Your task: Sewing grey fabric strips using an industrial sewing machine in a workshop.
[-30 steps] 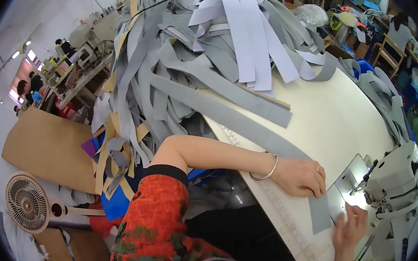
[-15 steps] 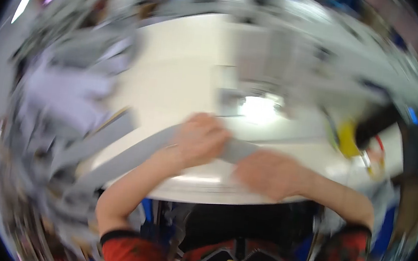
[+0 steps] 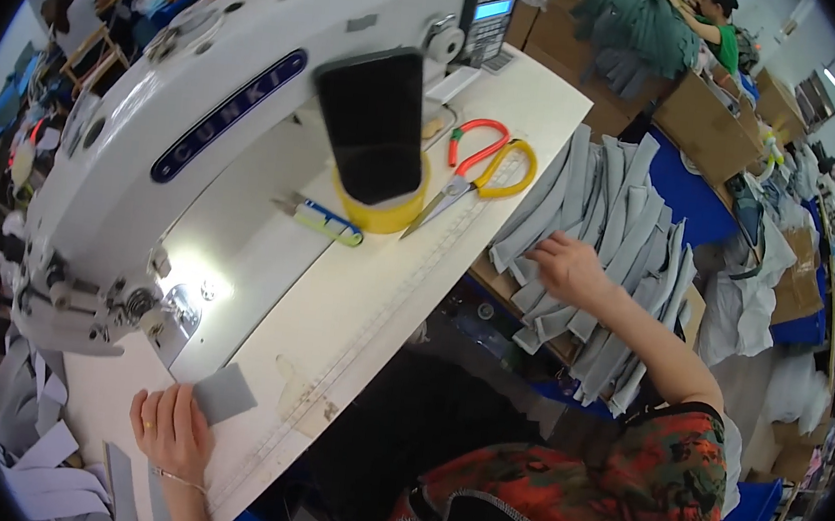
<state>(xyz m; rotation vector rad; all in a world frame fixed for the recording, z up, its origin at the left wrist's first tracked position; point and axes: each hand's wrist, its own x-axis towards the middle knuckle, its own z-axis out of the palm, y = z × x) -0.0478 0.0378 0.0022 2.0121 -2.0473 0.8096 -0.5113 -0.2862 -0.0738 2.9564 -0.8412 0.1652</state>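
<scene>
My left hand (image 3: 172, 430) rests at the near left of the white sewing table (image 3: 373, 302), its fingers bent over a grey fabric strip (image 3: 227, 395). The strip's square end sticks out beside my thumb, and its length passes beneath the hand. Off the table's right side, my right hand (image 3: 569, 270) reaches over a heap of folded grey fabric strips (image 3: 629, 256). Its fingers are curled, closed at the end of one strip; the fingertips are partly hidden. The white sewing machine (image 3: 245, 73) stands behind my left hand, its lamp lighting the needle area.
A phone (image 3: 370, 125) leans in a yellow tape roll (image 3: 382, 215). Beside it lie scissors with red and yellow handles (image 3: 492, 162) and thread snips (image 3: 321, 219). Pale fabric pieces (image 3: 42, 455) pile at the left. Cardboard boxes (image 3: 702, 127) and another person (image 3: 716, 28) are farther back.
My view has swung to the right. My right hand has gone from the table beside my left hand to the strip heap; my left hand stays at the strip on the table.
</scene>
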